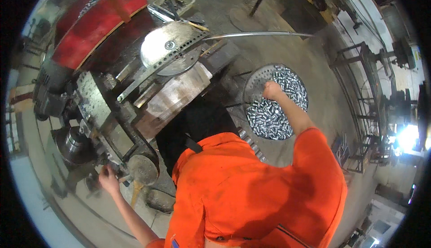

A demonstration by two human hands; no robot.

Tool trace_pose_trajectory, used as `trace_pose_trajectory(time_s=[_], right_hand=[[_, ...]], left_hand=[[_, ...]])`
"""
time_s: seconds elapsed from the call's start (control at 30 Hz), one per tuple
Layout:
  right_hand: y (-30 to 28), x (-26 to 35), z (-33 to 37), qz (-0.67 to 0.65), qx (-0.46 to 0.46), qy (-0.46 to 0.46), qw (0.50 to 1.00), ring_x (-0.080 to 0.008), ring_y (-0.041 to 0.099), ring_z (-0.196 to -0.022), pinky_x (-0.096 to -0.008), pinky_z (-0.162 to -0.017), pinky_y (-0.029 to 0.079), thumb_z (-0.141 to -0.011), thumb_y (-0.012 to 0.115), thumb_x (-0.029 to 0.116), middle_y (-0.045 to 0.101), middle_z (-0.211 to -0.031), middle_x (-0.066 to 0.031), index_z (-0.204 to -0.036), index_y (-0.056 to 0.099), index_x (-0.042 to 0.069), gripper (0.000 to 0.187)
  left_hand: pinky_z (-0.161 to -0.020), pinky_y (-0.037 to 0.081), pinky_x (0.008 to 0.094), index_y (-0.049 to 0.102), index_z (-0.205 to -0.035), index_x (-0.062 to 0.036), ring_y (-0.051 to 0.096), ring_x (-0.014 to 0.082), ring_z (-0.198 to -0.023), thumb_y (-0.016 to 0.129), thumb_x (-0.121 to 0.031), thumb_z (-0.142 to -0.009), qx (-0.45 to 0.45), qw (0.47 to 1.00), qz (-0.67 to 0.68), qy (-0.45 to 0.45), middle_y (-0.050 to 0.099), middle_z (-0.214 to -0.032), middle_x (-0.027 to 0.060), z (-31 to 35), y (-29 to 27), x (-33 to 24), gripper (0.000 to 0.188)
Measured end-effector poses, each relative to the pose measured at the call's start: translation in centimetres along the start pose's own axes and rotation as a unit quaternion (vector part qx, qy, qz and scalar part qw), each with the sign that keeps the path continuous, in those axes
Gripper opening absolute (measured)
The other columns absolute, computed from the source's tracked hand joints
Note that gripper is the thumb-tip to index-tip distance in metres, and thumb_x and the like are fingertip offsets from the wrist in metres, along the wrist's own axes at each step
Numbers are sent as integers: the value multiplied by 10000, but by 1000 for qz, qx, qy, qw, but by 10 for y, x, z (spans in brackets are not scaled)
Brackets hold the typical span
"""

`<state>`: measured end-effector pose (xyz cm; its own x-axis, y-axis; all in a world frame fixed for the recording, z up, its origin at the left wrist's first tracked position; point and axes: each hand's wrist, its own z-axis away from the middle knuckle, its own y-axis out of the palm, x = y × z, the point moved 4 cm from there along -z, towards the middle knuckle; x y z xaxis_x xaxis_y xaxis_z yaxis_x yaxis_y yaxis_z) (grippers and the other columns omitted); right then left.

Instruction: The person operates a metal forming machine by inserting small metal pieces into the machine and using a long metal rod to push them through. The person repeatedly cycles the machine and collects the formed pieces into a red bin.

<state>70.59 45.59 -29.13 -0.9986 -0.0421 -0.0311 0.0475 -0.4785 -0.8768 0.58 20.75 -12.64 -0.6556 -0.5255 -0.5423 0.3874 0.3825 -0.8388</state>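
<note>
My right hand (271,90) is above a round perforated metal tray (255,86) heaped with small shiny metal cylinders (269,118). Its fingers are curled closed, and whatever they hold is hidden. On the other side, my left hand (109,180) is beside the lower end of a lathe-like machine (96,97), close to a short pale lever (125,178). The fingers there are bent inward; I cannot make out what they grip. Just behind that hand is a round metal chuck-like part (74,139).
A large metal disc (157,46) with a drilled bar lies over the machine. A red curved guard (101,19) stands at far left, a tool tray (175,3) behind. Metal racks (359,91) line the right. A small bin (160,200) is near my left arm.
</note>
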Motion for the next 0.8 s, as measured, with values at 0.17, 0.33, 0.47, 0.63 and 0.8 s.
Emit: trace_pose_trajectory(time_s=[0.17, 0.33, 0.47, 0.63, 0.8], right_hand=[[9, 7, -13, -28, -59, 12, 998, -358, 616, -881, -410, -789, 504, -670, 624, 250, 643, -871, -208, -833, 658, 34, 273], [2, 3, -10, -88, -167, -137, 972, -315, 608, -603, -398, -568, 495, -625, 655, 232, 627, -635, -112, -602, 654, 87, 147], [-79, 79, 9, -242, -243, -347, 873, -298, 625, -698, -362, -642, 504, -587, 663, 155, 648, -734, -134, -742, 710, 78, 180], [-215, 277, 114, -362, -121, -498, 779, -258, 596, -970, -310, -831, 462, -570, 593, 76, 615, -1047, -117, -899, 707, 63, 349], [-248, 383, 194, -380, -95, -679, 621, -274, 582, -987, -333, -866, 453, -562, 579, 50, 572, -1117, -163, -955, 666, 33, 402]], left_hand=[[-557, 446, 310, 628, -850, 8, 572, 156, -569, 590, -210, -850, -18, 998, -52, 3, 612, -632, 100, 2, 0, 5, 221], [-585, 461, 290, 638, -912, 17, 588, 145, -592, 598, -172, -836, 72, 996, 51, 11, 631, -659, 107, 7, -18, -23, 208], [-570, 454, 255, 636, -904, 28, 576, 93, -594, 578, -131, -863, 25, 971, 237, 4, 628, -650, 62, 12, -50, -96, 175], [-582, 482, 255, 622, -918, 40, 595, 110, -602, 535, -229, -916, 150, 911, 374, 86, 629, -689, 59, 14, -18, -184, 283], [-585, 512, 269, 600, -911, 28, 637, 170, -620, 479, -355, -943, 351, 764, 538, 67, 637, -734, 86, 31, 29, -217, 404]])
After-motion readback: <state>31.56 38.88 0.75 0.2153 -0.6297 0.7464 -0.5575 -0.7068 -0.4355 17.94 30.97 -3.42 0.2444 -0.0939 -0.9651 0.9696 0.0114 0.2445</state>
